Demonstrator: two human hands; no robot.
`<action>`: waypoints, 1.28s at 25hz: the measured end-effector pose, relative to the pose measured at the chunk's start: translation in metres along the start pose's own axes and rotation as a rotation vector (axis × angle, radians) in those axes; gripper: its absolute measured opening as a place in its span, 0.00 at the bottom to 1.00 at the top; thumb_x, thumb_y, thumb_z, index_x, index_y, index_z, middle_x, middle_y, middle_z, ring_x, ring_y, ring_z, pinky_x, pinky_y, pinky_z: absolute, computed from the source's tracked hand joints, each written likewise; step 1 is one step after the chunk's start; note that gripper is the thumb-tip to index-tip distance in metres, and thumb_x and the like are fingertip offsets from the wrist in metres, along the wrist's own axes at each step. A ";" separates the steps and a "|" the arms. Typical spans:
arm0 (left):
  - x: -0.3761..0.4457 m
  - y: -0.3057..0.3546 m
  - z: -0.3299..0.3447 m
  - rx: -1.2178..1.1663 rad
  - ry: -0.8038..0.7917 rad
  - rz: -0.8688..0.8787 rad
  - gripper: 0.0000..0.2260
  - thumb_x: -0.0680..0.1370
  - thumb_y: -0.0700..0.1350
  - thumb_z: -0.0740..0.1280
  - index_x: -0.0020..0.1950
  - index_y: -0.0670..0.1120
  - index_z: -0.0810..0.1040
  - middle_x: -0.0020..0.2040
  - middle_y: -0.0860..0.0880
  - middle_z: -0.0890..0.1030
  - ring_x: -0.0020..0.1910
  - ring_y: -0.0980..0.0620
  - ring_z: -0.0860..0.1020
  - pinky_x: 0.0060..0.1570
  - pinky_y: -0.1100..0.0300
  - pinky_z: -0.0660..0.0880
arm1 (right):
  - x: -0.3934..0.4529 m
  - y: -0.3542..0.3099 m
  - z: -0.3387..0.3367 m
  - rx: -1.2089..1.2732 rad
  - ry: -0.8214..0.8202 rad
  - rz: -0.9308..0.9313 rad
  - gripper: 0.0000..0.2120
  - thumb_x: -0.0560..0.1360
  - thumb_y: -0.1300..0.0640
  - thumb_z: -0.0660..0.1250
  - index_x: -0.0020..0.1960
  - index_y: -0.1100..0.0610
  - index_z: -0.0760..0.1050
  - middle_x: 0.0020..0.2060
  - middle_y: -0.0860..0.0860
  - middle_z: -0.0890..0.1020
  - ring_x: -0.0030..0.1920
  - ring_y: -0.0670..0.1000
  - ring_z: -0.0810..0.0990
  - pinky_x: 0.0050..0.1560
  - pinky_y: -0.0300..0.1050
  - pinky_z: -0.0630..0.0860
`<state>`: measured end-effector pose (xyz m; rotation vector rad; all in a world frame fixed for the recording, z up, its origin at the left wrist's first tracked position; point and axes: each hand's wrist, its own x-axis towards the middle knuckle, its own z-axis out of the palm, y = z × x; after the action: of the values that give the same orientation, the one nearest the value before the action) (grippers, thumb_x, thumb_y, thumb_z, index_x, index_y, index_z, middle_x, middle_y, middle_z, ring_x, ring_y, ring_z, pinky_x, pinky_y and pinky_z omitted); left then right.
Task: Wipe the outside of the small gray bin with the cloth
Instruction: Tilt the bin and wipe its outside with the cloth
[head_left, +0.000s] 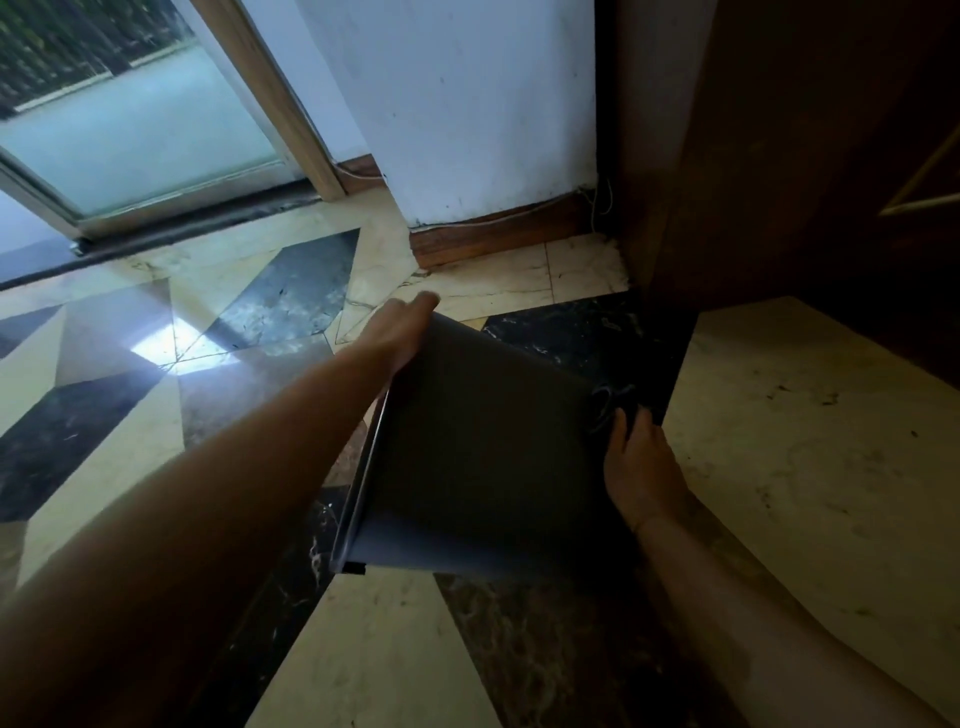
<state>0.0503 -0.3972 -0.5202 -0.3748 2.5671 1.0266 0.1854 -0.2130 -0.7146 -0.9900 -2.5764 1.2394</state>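
Observation:
The small gray bin (478, 447) lies tipped on its side over the tiled floor, its rim toward the left and its flat side facing up at me. My left hand (405, 327) grips the rim at the bin's far left corner. My right hand (641, 467) rests against the bin's right end, near its base, pressing a dark cloth (610, 400) there. The cloth is dim and only partly visible above my fingers.
The floor is cream and black marble tile (291, 291). A white wall pillar with a wooden skirting (498, 234) stands behind the bin. A dark wooden cabinet or door (779, 156) rises at the right. A frosted glass sliding door (140, 135) is at the far left.

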 end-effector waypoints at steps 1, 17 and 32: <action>0.011 0.016 0.006 -0.002 0.039 -0.013 0.20 0.78 0.58 0.57 0.61 0.45 0.72 0.55 0.45 0.73 0.47 0.49 0.73 0.48 0.53 0.65 | 0.002 0.002 -0.001 0.006 -0.003 0.003 0.21 0.82 0.44 0.47 0.65 0.56 0.68 0.58 0.61 0.78 0.55 0.63 0.78 0.47 0.50 0.71; -0.087 -0.045 -0.029 0.153 0.096 0.597 0.08 0.82 0.43 0.57 0.43 0.51 0.66 0.36 0.49 0.72 0.33 0.53 0.70 0.31 0.56 0.65 | -0.008 -0.011 -0.023 0.491 0.106 0.253 0.24 0.83 0.46 0.49 0.68 0.61 0.68 0.66 0.61 0.74 0.65 0.62 0.72 0.67 0.58 0.68; -0.115 -0.041 -0.001 -0.009 0.221 0.598 0.13 0.84 0.49 0.50 0.48 0.51 0.72 0.40 0.48 0.76 0.36 0.61 0.74 0.31 0.70 0.68 | -0.048 -0.023 -0.060 0.405 0.334 -0.144 0.15 0.82 0.50 0.54 0.52 0.59 0.75 0.42 0.55 0.79 0.43 0.55 0.79 0.36 0.38 0.69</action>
<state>0.1690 -0.4135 -0.4972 0.3246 2.9540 1.2417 0.2326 -0.2128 -0.6501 -0.8268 -2.0021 1.3490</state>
